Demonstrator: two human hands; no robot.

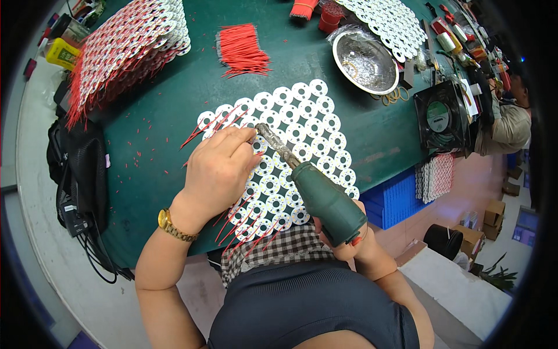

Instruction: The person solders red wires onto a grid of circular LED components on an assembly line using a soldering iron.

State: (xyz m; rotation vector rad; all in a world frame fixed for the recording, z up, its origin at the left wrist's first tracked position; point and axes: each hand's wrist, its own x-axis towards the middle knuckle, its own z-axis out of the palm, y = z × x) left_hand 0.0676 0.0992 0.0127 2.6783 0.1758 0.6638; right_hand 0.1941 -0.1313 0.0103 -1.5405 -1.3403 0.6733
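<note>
A panel of joined round white circuit boards (314, 128) lies at the table's front edge, each disc with a dark centre hole. My right hand (347, 249) is wrapped round a green soldering gun (326, 200), mostly hidden beneath it. The gun's metal nozzle points up and left, its tip close to the fingertips of my left hand (222, 166). Those fingers are pinched together over the panel, with red wire ends (257, 155) poking out beside them. Several thin red wires (237, 224) trail from discs along the panel's left and near sides.
A bundle of red wires (241, 49) lies beyond the panel. Stacked wired panels (133, 41) stand far left. To the right are a metal bowl (366, 63), a black fan (440, 116) and a blue crate (390, 200). A co-worker (505, 125) sits at far right.
</note>
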